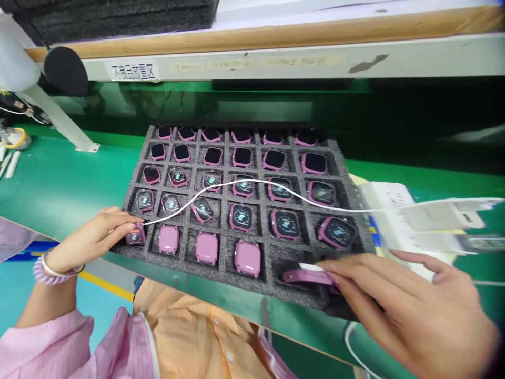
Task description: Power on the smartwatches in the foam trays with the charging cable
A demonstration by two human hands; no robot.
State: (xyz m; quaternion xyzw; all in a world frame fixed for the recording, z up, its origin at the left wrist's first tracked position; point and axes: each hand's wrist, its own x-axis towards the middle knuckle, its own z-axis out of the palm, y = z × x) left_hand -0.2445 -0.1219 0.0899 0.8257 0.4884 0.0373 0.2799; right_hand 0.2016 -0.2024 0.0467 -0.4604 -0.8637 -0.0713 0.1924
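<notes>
A dark foam tray (pixel 272 288) holds rows of pink square watch bodies in its compartments. At the tray's front left corner, my left hand (pixel 102 231) pinches the end of a white cable (pixel 252 180) against a pink watch (pixel 135 237) with a lit screen. The fingers of my right hand (pixel 394 300) are closed on a pink watch (pixel 307 276), tilted on edge at the front right compartments, with a small white piece beside it. Between the hands, several watches such as one pink watch (pixel 247 258) lie face down in the front row; many behind show lit dials.
A white power strip (pixel 389 197) with plugged chargers stands right of the tray, and the cable runs to it. A lamp arm (pixel 63 116) rises at the left. A shelf edge (pixel 252 52) spans the back.
</notes>
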